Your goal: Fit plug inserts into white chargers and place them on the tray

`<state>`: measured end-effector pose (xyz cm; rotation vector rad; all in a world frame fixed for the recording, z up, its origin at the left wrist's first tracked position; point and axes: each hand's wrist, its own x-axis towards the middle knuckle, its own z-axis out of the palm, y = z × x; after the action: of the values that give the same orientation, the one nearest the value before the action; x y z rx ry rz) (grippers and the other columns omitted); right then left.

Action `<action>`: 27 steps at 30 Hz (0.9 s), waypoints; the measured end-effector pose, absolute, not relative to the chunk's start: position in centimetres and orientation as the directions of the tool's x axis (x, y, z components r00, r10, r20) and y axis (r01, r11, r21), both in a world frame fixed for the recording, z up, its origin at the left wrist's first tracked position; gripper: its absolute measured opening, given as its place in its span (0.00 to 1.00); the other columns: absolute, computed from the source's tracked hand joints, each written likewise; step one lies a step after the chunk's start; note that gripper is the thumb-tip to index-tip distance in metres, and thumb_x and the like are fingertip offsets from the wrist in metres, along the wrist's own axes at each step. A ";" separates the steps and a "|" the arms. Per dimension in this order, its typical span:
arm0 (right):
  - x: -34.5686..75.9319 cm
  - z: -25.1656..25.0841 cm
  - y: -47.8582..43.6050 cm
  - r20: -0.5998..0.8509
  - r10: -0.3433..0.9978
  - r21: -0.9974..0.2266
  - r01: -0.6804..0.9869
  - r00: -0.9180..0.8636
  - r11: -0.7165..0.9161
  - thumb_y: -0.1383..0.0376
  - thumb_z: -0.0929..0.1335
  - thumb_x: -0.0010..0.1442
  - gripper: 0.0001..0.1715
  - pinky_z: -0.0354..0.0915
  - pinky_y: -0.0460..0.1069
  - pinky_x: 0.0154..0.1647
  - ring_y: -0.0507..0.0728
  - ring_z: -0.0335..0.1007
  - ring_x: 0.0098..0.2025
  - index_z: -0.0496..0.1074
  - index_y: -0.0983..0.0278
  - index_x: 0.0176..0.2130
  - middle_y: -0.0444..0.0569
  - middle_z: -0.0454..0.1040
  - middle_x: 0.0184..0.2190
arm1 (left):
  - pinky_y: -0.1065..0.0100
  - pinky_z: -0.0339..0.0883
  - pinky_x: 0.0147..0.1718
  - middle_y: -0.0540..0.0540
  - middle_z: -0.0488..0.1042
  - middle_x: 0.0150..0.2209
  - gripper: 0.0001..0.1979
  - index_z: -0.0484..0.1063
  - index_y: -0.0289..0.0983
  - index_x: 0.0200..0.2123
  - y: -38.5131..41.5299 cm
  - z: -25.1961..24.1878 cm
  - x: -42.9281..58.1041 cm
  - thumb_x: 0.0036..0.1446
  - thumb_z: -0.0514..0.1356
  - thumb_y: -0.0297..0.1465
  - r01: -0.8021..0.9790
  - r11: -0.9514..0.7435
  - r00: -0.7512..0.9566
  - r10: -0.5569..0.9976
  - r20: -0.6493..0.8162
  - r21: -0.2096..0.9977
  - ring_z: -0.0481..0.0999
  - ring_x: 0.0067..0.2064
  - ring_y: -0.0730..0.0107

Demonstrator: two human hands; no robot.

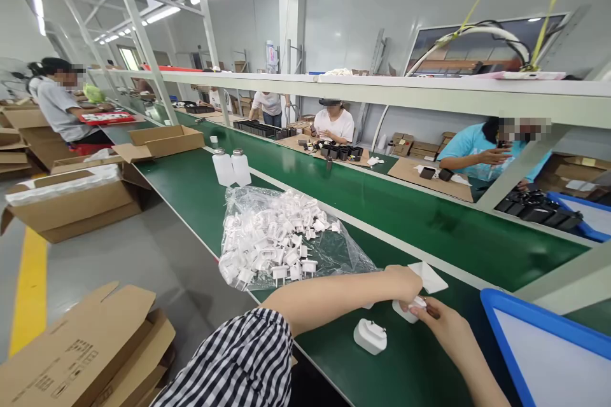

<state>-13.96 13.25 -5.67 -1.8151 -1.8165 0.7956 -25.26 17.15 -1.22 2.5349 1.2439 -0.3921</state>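
Two hands meet over one white adapter (409, 309): the left hand (403, 284) curls its fingers onto it from above, and the right hand (442, 324) pinches its near end, steadying it on the green belt (410, 216). A white wipe (429, 276) protrudes behind the left fingers. Another adapter (370, 336) lies just beside them; the parts bag (281, 241) sits farther left, within reach.

2 white bottles (231, 167), cardboard boxes (71, 200), blue tray (544, 346) nr belt.

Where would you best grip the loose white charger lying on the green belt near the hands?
Probably across the two long sides of the white charger, coming from above. It lies flat on the green belt with its rounded body free all round, and its upper face looks uneven, so a top pinch would likely slip.
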 end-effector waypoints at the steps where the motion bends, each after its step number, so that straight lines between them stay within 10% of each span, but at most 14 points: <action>1: -13.9 -5.5 13.4 -0.100 0.994 -0.687 0.726 -0.043 -0.038 0.58 0.64 0.35 0.09 0.61 0.47 0.27 0.59 0.69 0.30 0.67 0.59 0.22 0.45 0.74 0.23 | 0.69 0.63 0.23 0.37 0.70 0.35 0.19 0.69 0.32 0.34 17.0 -1.3 -25.3 0.32 0.63 0.25 0.803 -0.581 0.586 0.728 -0.356 0.134 0.69 0.35 0.58; 8: -14.0 -4.4 13.7 -0.068 0.984 -0.544 0.833 -0.164 0.101 0.63 0.64 0.35 0.08 0.57 0.47 0.21 0.58 0.67 0.22 0.60 0.59 0.11 0.42 0.70 0.13 | 0.69 0.63 0.23 0.40 0.71 0.27 0.09 0.70 0.32 0.25 17.2 -1.7 -26.0 0.34 0.62 0.27 0.750 -0.638 0.657 0.684 -0.316 0.177 0.70 0.31 0.61; 14: -13.6 -5.3 13.4 -0.040 0.986 -0.630 0.770 -0.161 0.100 0.62 0.63 0.40 0.03 0.60 0.47 0.26 0.57 0.69 0.26 0.62 0.59 0.21 0.41 0.72 0.20 | 0.70 0.62 0.24 0.47 0.69 0.18 0.05 0.68 0.33 0.19 17.9 -2.2 -26.4 0.35 0.61 0.29 0.711 -0.663 0.702 0.649 -0.293 0.236 0.69 0.26 0.65; 27: -14.1 -4.7 13.5 -0.077 0.992 -0.487 0.872 -0.096 0.047 0.69 0.65 0.40 0.02 0.56 0.45 0.24 0.55 0.67 0.27 0.66 0.62 0.21 0.44 0.71 0.21 | 0.67 0.62 0.28 0.41 0.71 0.25 0.08 0.69 0.30 0.24 17.1 -1.3 -25.9 0.35 0.61 0.27 0.767 -0.614 0.639 0.708 -0.302 0.185 0.70 0.30 0.58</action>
<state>-14.07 13.49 -4.69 -1.8965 -2.0473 0.6110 -25.91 17.11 -1.29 2.5655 1.1868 -0.2868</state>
